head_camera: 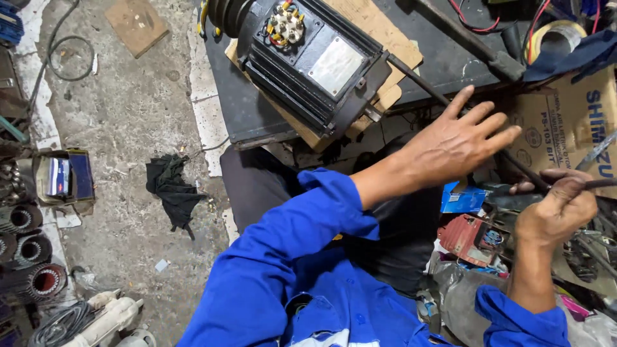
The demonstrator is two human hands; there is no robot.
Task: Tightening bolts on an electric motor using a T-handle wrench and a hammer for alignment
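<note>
A black electric motor [308, 61] with an open terminal box lies on a wooden board [379, 29] on a dark workbench [238, 103]. A black cable [418, 80] runs from the motor down to the right. My left hand [459, 141] hovers with fingers spread over that cable, near a cardboard box [572, 122]; it holds nothing. Lower right, my right hand [556, 209] is closed around the dark cable or rod [601, 184]. Both arms wear blue sleeves.
A black rag [172, 187] lies on the concrete floor. Motor stators [29, 250] and a small box [64, 177] sit at left. Red electrical parts [469, 238] and clutter fill the lower right. Tape roll [556, 32] and wires lie on the bench.
</note>
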